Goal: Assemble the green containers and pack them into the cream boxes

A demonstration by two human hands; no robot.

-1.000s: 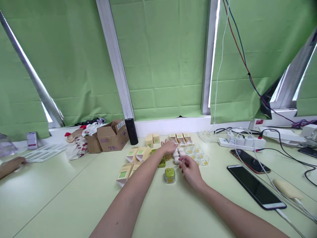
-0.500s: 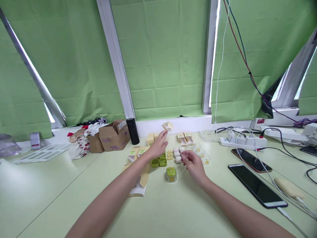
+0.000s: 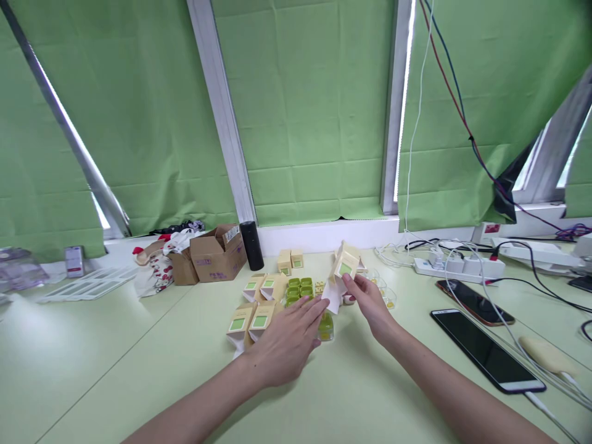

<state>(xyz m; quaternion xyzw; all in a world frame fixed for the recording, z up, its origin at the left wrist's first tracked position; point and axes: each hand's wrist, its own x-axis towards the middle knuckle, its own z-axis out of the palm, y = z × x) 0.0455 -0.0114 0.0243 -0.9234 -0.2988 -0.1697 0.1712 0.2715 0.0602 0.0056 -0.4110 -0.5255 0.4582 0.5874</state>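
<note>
My right hand [image 3: 370,303] grips a small cream carton [image 3: 346,264] with a green window, tilted above the table, its white flap hanging down to the left. Fingers stretched out, my left hand [image 3: 291,338] reaches that flap; its fingertips appear to touch it. Partly behind the left hand stands a clear jar with a green lid [image 3: 326,327]. Green square cups [image 3: 300,286] sit just beyond, with small yellow pieces [image 3: 319,287] beside them. More cartons [image 3: 250,320] lie to the left of my left hand. Pale pink pieces are mostly hidden behind the right hand.
Two cartons [image 3: 290,260] stand at the back, near a black cylinder [image 3: 251,245] and an open cardboard box [image 3: 218,253]. Clear plastic containers [image 3: 389,298] lie right of the carton. Farther right are phones [image 3: 485,350], a power strip [image 3: 457,269] and cables.
My left hand has come back from the far side of the table, where it was at a carton. A carton is now in my right hand, which was beside the pink pieces.
</note>
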